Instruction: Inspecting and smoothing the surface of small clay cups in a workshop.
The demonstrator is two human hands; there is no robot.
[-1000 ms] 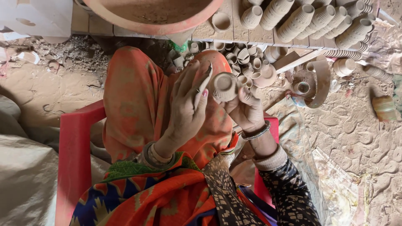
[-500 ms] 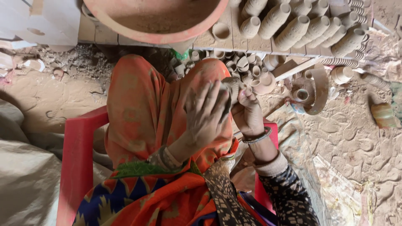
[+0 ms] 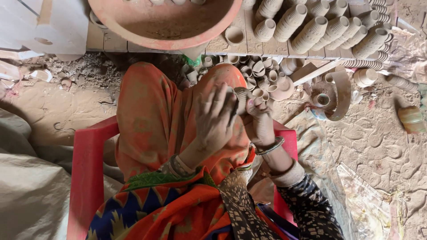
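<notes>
We sit on a red plastic chair (image 3: pixel 86 164) with orange cloth (image 3: pixel 151 120) over our lap, working a small clay cup (image 3: pixel 242 95) held up between both hands. Our right hand (image 3: pixel 260 122) is closed around the cup from below, thumb and fingers pinching its base, a metal bangle (image 3: pixel 270 146) on that wrist. Our left hand (image 3: pixel 215 118) lies against the cup's side with the fingers spread and lightly curled; it hides most of the cup, so we cannot tell whether it grips or only rubs the surface. We judge the step in hand to be smoothing or finishing this one cup, and the next move would call for turning it gently without squeezing the thin wall. At 12 o'clock from the cup, a heap of loose cups (image 3: pixel 255 73) lies on the ground; further toward 12, a large clay bowl (image 3: pixel 164 24) rests on a wooden platform (image 3: pixel 100 40), and toward 1 o'clock rows of stacked cups (image 3: pixel 320 26) lie on their sides.
</notes>
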